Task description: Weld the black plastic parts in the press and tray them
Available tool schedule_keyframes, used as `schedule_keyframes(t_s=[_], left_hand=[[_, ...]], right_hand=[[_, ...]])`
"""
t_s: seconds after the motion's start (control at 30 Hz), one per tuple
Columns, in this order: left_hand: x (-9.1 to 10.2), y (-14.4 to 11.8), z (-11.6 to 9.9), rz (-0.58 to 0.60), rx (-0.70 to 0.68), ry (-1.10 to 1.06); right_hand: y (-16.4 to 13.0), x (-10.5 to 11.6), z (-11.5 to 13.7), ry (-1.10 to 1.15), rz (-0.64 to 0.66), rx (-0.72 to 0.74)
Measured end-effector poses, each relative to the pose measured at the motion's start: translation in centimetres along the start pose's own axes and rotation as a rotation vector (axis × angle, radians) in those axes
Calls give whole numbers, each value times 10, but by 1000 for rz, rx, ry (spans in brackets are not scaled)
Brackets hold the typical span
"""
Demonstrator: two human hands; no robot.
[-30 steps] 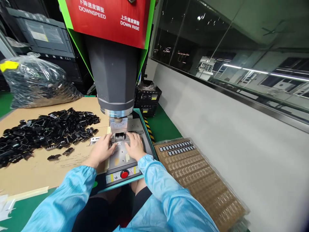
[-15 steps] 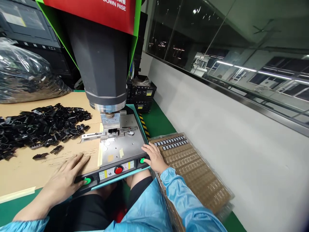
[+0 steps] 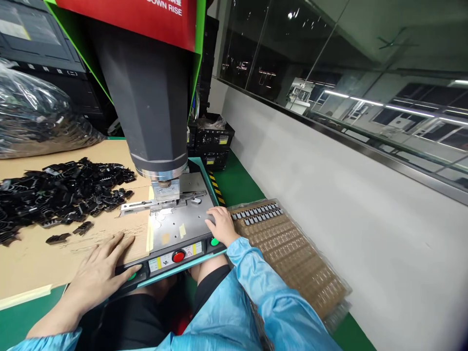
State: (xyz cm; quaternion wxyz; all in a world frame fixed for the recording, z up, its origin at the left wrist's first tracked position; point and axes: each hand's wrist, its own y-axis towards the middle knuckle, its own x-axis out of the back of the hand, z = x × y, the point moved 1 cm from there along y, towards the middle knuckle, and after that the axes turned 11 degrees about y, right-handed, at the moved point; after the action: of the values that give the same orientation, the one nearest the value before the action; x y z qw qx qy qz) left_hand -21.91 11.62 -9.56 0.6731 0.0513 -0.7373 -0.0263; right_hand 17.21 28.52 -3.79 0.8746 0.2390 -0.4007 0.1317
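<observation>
Since half a second ago, press horn (image 3: 166,189) lower onto fixture at frame centre. Left hand (image 3: 98,273) flat, fingers spread, on left green button (image 3: 132,276); right hand (image 3: 219,225) loosely open beside right green button (image 3: 214,241). Risk: right fingers drifting under horn, pinch.

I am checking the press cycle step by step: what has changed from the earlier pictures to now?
Both hands left the fixture under the press head and drew back to the front panel. The left hand lies over the left green button; the right hand rests beside the right green button. The black parts and the tray are unchanged.
</observation>
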Motion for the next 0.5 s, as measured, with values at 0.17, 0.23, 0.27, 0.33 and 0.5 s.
schedule_keyframes(t_s=[0.17, 0.23, 0.27, 0.33, 0.5], left_hand=[[2, 0, -3, -8, 6, -14], [2, 0, -2, -11, 6, -13], [2, 0, -2, -14, 6, -11], [1, -1, -2, -20, 7, -6], [3, -2, -3, -15, 8, -2]], right_hand=[[50, -24, 9, -45, -35, -153], [65, -33, 8, -46, -39, -212], [71, -37, 8, -45, -40, -229], [79, -43, 6, -41, -45, -247], [85, -47, 4, -26, -42, -242]])
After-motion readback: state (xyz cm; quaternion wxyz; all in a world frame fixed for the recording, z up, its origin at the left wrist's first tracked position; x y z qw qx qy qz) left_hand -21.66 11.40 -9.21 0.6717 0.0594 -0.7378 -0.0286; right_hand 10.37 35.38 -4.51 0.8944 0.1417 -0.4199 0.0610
